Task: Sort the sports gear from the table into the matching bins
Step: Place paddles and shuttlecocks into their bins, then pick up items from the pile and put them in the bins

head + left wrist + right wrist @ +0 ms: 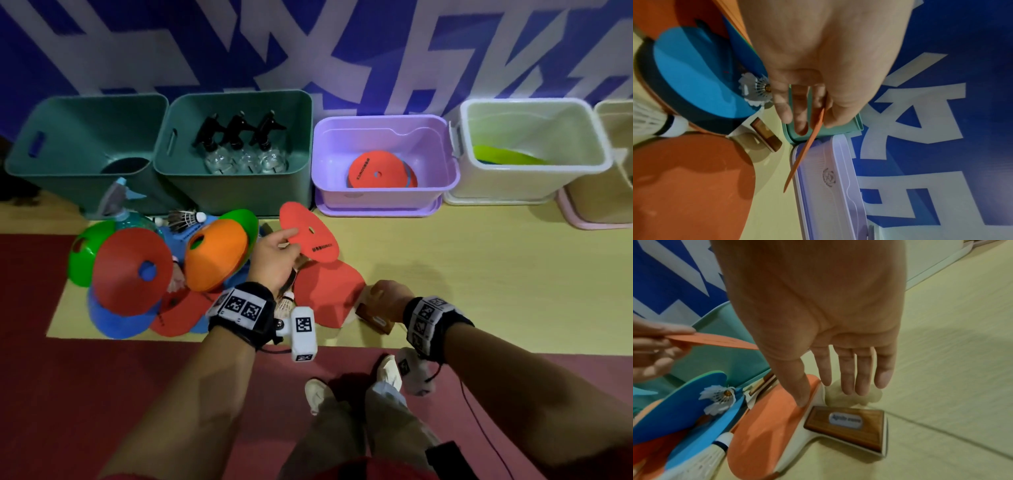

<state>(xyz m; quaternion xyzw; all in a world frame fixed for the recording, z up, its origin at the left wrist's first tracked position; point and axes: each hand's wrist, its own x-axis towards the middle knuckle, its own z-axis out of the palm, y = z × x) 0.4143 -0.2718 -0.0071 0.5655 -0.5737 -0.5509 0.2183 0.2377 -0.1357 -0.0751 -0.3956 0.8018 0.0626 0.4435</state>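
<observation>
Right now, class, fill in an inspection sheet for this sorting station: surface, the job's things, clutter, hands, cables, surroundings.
Surface: yellow table, red floor in front.
Job's things: flat red disc held up; cones, shuttlecocks and red paddle piled at left; purple bin holds orange discs; teal bin holds spray bottles.
Clutter: blue spray bottle in the pile.
Hands: left hand pinches the disc; right hand open above the paddle handle.
Cables: thin black cable from the right wrist.
Surroundings: blue and white wall banner.

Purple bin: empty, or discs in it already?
Not empty. The purple bin already holds flat discs: a red disc on top, blue edges showing beneath. How many in the stack, cannot tell.
</observation>
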